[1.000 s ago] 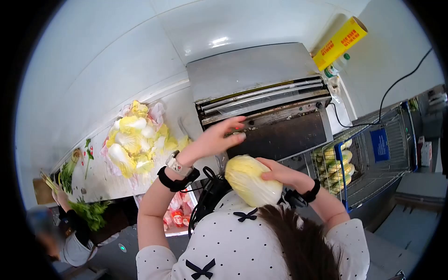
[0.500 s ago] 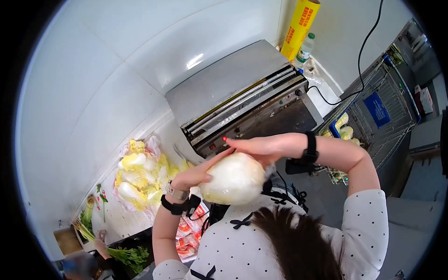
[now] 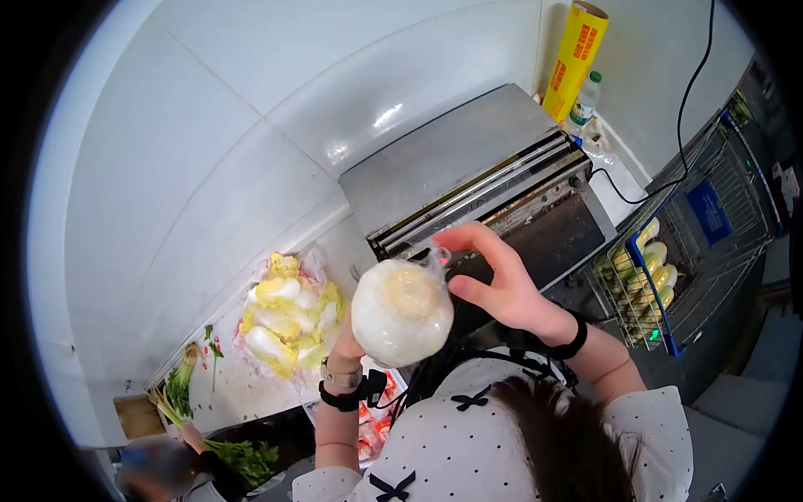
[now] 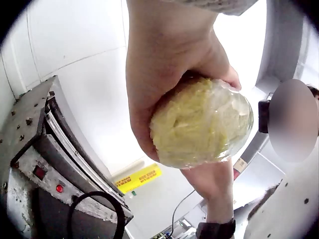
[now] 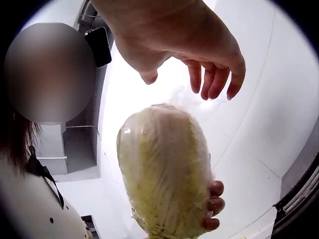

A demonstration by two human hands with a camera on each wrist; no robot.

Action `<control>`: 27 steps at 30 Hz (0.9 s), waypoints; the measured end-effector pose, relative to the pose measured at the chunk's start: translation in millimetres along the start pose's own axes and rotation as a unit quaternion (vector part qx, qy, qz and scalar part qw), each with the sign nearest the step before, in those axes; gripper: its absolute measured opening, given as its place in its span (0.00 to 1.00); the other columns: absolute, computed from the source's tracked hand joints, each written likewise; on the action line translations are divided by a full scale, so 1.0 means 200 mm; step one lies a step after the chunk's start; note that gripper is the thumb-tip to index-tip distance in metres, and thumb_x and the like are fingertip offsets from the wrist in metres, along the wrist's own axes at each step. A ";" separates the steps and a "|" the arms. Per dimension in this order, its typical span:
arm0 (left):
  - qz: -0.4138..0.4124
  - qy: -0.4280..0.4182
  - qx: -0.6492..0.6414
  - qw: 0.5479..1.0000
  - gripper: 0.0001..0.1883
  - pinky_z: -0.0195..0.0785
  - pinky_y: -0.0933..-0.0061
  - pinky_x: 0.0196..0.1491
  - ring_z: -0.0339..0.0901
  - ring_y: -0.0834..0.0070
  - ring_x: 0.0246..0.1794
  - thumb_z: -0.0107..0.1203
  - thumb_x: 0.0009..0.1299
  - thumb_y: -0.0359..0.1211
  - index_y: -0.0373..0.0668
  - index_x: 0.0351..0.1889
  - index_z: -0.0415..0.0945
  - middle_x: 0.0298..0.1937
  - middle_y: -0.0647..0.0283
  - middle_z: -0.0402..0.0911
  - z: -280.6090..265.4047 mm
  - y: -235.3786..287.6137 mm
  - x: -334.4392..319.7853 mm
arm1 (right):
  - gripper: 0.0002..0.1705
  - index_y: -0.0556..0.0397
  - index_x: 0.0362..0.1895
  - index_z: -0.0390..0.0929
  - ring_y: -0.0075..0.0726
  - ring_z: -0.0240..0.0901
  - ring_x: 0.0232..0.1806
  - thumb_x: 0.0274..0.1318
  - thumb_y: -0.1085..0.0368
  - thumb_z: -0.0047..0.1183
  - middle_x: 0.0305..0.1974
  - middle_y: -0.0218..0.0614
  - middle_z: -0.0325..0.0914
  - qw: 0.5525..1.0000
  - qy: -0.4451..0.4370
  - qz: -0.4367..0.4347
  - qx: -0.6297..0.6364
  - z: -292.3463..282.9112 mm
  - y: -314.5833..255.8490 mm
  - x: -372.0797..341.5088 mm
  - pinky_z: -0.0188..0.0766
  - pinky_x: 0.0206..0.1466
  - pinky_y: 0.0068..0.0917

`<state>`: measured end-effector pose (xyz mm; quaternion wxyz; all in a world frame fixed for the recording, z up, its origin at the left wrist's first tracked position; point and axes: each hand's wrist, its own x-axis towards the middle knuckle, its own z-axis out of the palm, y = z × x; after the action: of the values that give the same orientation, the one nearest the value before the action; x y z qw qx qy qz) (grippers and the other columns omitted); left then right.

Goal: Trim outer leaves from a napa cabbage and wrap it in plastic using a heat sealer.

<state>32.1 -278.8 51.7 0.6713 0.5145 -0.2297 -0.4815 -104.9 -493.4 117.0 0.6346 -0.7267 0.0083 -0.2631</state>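
A napa cabbage (image 3: pixel 401 314) wrapped in clear film is held up in front of the chest, its pale root end toward the head camera. My left hand (image 4: pixel 164 64) grips it from the side, fingers curled round it in both wrist views. Mostly hidden behind the cabbage in the head view, that hand shows only a strip. My right hand (image 3: pixel 514 289) hovers beside the root end, thumb and fingers apart and loosely bent. Loose film (image 3: pixel 437 258) sticks out close to its fingertips. In the right wrist view a gap shows between those fingers and the cabbage.
Behind the cabbage stands a film-wrapping machine (image 3: pixel 468 159). Loose cabbage leaves (image 3: pixel 288 318) lie on the counter at left. A shopping cart (image 3: pixel 711 251) with wrapped cabbages (image 3: pixel 648 276) is at right. Another person's hand (image 3: pixel 192 437) holds green stalks at lower left.
The cabbage has been turned so its root end faces up, and it now rests in the left hand alone. My right hand has come off it, moving to the right.
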 end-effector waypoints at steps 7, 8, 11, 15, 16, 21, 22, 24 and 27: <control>0.022 -0.030 0.030 0.999 0.58 0.62 0.65 0.57 0.70 0.66 0.55 0.69 0.36 0.55 0.32 0.61 0.54 0.57 0.53 0.68 0.05 -0.04 -0.04 | 0.04 0.56 0.26 0.72 0.36 0.67 0.33 0.46 0.71 0.55 0.30 0.36 0.70 0.987 0.088 -0.059 -0.121 0.03 0.02 -0.01 0.64 0.37 0.26; 0.024 -0.039 0.063 0.997 0.58 0.62 0.66 0.57 0.70 0.66 0.55 0.69 0.36 0.55 0.32 0.61 0.55 0.57 0.53 0.68 0.05 -0.04 -0.04 | 0.04 0.57 0.26 0.71 0.33 0.67 0.29 0.49 0.72 0.52 0.28 0.35 0.69 0.986 0.115 -0.060 -0.101 0.05 0.01 0.00 0.64 0.33 0.24; 0.035 -0.063 0.132 0.989 0.57 0.60 0.67 0.58 0.68 0.67 0.56 0.70 0.35 0.53 0.33 0.61 0.56 0.56 0.54 0.68 0.06 -0.01 -0.05 | 0.05 0.58 0.26 0.70 0.27 0.66 0.28 0.53 0.71 0.50 0.26 0.34 0.67 0.985 0.163 -0.027 -0.058 0.05 0.04 0.00 0.64 0.31 0.23; 0.031 -0.099 0.117 0.988 0.56 0.57 0.68 0.59 0.67 0.68 0.57 0.71 0.35 0.51 0.33 0.60 0.57 0.56 0.54 0.68 0.11 -0.04 -0.09 | 0.10 0.58 0.27 0.65 0.18 0.63 0.20 0.62 0.67 0.41 0.21 0.29 0.66 0.973 0.151 0.073 0.162 0.04 0.02 0.02 0.62 0.25 0.16; 0.021 -0.113 0.105 0.988 0.55 0.57 0.68 0.59 0.67 0.68 0.57 0.71 0.35 0.50 0.33 0.60 0.58 0.57 0.54 0.68 0.11 -0.07 -0.10 | 0.11 0.56 0.28 0.65 0.17 0.61 0.16 0.63 0.65 0.39 0.19 0.28 0.65 0.969 0.147 0.089 0.178 0.03 0.03 0.03 0.60 0.22 0.15; -0.067 -0.069 -0.073 0.993 0.55 0.59 0.66 0.59 0.68 0.68 0.56 0.71 0.34 0.51 0.33 0.59 0.59 0.57 0.54 0.68 0.15 -0.16 -0.15 | 0.12 0.57 0.31 0.69 0.16 0.62 0.18 0.63 0.63 0.41 0.20 0.27 0.68 0.954 0.111 0.168 0.223 -0.02 0.09 0.03 0.61 0.23 0.14; -0.088 -0.032 -0.090 0.992 0.55 0.59 0.65 0.59 0.68 0.67 0.56 0.70 0.34 0.52 0.33 0.59 0.59 0.57 0.53 0.68 0.17 -0.16 -0.16 | 0.11 0.58 0.32 0.69 0.15 0.62 0.19 0.62 0.63 0.41 0.20 0.27 0.69 0.965 0.084 0.166 0.186 -0.03 0.10 0.04 0.61 0.23 0.14; -0.120 0.045 -0.091 0.988 0.55 0.60 0.63 0.58 0.68 0.67 0.56 0.69 0.34 0.53 0.32 0.58 0.59 0.57 0.53 0.68 0.26 -0.07 -0.18 | 0.12 0.60 0.41 0.71 0.20 0.68 0.27 0.62 0.64 0.41 0.30 0.32 0.75 0.973 -0.002 0.191 0.128 -0.09 0.09 0.03 0.66 0.33 0.17; -0.109 0.074 -0.102 0.986 0.55 0.60 0.62 0.58 0.68 0.67 0.56 0.69 0.34 0.54 0.33 0.59 0.59 0.57 0.52 0.68 0.27 -0.06 -0.18 | 0.12 0.60 0.44 0.70 0.26 0.70 0.37 0.60 0.67 0.42 0.40 0.38 0.74 0.983 0.135 0.090 0.083 -0.09 0.07 -0.02 0.67 0.44 0.22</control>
<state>-31.9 -271.7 67.9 0.6788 0.4997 -0.0712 -0.5334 -111.4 -510.7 103.4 0.7070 -0.6256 0.1374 -0.3000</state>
